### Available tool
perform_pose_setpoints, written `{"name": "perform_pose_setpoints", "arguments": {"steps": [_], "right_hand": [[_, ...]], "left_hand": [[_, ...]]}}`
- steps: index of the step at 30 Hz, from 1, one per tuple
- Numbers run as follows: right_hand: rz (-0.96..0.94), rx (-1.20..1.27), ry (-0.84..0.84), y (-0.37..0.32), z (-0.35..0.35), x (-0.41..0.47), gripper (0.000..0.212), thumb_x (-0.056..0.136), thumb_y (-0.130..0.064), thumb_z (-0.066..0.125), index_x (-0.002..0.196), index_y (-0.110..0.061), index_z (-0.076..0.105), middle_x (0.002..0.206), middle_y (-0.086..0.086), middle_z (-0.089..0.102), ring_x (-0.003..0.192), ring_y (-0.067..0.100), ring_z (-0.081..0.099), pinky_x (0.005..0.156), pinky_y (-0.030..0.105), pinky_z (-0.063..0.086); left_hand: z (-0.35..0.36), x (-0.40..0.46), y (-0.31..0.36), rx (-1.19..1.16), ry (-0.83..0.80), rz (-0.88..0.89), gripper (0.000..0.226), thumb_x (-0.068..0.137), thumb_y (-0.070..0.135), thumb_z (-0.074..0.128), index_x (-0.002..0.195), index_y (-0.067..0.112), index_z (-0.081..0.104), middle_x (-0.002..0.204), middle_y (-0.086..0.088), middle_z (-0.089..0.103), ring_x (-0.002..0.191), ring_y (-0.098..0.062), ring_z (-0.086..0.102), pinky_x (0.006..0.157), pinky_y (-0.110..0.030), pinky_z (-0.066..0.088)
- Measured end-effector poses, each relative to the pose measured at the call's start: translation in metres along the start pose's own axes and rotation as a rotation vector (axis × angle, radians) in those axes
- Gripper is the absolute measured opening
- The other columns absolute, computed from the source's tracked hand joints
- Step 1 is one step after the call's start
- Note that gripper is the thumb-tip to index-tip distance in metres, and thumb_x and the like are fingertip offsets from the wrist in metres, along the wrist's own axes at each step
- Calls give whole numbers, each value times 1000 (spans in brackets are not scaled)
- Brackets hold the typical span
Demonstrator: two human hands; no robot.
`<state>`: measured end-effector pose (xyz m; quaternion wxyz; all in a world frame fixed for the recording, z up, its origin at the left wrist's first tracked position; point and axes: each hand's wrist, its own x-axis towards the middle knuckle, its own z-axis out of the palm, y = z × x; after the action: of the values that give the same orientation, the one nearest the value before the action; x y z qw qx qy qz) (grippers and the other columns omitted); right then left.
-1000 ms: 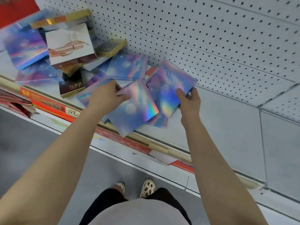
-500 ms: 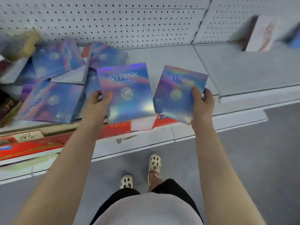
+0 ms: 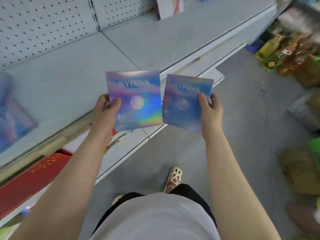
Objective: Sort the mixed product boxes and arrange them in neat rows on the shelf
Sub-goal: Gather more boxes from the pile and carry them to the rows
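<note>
From the head camera, the left hand [image 3: 103, 113] holds a holographic blue-violet box [image 3: 136, 101] printed "SYRINX" by its lower left edge, thumb curled over the front face and the other fingers [image 3: 102, 103] wrapped behind it. The right hand [image 3: 210, 110] holds a second "SYRINX" box [image 3: 183, 103] by its right edge, pinched between the thumb on the front and the fingers [image 3: 213, 101] curled round the side. Both boxes are upright, faces toward the camera, side by side with their inner edges nearly touching, lifted above the front lip of the grey shelf [image 3: 72, 75]. A white pegboard [image 3: 43, 26] backs the shelf. At the far left of the shelf lies a blurred blue-purple box [image 3: 12, 118]; another box [image 3: 168, 6] stands at the back near the top edge. Below the shelf edge runs a red strip [image 3: 34, 177]. On the grey floor [image 3: 251, 118], blurred bottles and bags [image 3: 285, 54] sit at the right, and a cream perforated shoe [image 3: 174, 177] shows below.
</note>
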<state>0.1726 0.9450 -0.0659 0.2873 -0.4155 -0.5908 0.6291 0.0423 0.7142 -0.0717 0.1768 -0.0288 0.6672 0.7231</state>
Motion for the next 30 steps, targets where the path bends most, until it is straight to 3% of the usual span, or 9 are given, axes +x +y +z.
{"name": "perform_pose_setpoints", "arguments": {"steps": [3, 6, 12, 14, 16, 18, 21, 26, 30], "right_hand": [[-26, -7, 43, -11, -49, 50, 3, 97, -21, 60, 99, -19, 60, 88, -4, 70, 78, 12, 68, 68, 31, 56], [-44, -59, 89, -23, -92, 97, 8, 96, -22, 60, 91, -27, 60, 88, -4, 70, 81, 17, 68, 73, 35, 56], [-77, -173, 134, -51, -155, 202, 8, 91, -35, 62, 85, -31, 57, 108, 23, 64, 81, 30, 64, 72, 44, 55], [-78, -163, 146, -59, -160, 233, 9, 90, -37, 62, 84, -32, 57, 108, 23, 63, 84, 34, 65, 75, 48, 56], [-68, -129, 137, -65, -160, 265, 9, 90, -35, 62, 83, -34, 58, 107, 21, 65, 81, 25, 65, 76, 50, 57], [-65, -108, 122, -72, -156, 297, 10, 89, -34, 62, 80, -36, 59, 102, 20, 66, 79, 22, 63, 74, 52, 57], [-67, -70, 96, -83, -145, 350, 12, 89, -31, 62, 79, -31, 56, 85, 16, 61, 75, 20, 59, 67, 41, 51], [-75, -58, 78, -109, -118, 444, 12, 93, -30, 63, 85, -27, 54, 90, 6, 62, 77, 18, 60, 68, 34, 50], [-110, -75, 16, -132, -96, 514, 9, 84, -40, 65, 84, -35, 58, 92, 19, 64, 80, 29, 63, 74, 48, 55]], "left_hand": [[76, 16, -4, 4, -39, 26, 9, 91, 15, 60, 90, 22, 55, 90, 1, 65, 84, -19, 62, 82, -39, 49], [149, 28, -10, -6, -79, 12, 6, 90, 18, 59, 90, 23, 55, 93, 2, 64, 88, -19, 61, 84, -40, 49], [275, 58, -14, 10, -109, 42, 8, 92, 22, 57, 99, 20, 55, 96, 3, 64, 87, -19, 61, 86, -46, 52], [301, 76, -12, 27, -100, 68, 5, 94, 19, 57, 92, 23, 55, 93, 3, 63, 84, -16, 61, 82, -42, 53], [324, 97, -9, 38, -77, 78, 8, 93, 20, 58, 88, 24, 53, 90, 4, 62, 76, -11, 61, 71, -33, 53], [344, 122, -6, 40, -31, 98, 10, 93, 20, 58, 87, 24, 52, 89, 4, 60, 75, -9, 58, 71, -30, 49], [374, 166, 0, 27, 29, 123, 14, 96, 16, 54, 86, 23, 50, 87, 6, 57, 75, -8, 54, 72, -24, 45], [427, 244, 25, 17, 75, 131, 13, 96, 16, 54, 86, 23, 51, 85, 8, 59, 75, -8, 56, 70, -24, 48], [468, 300, 49, 7, 130, 143, 16, 97, 15, 53, 84, 23, 49, 81, 10, 57, 67, -2, 55, 61, -15, 45]]}}
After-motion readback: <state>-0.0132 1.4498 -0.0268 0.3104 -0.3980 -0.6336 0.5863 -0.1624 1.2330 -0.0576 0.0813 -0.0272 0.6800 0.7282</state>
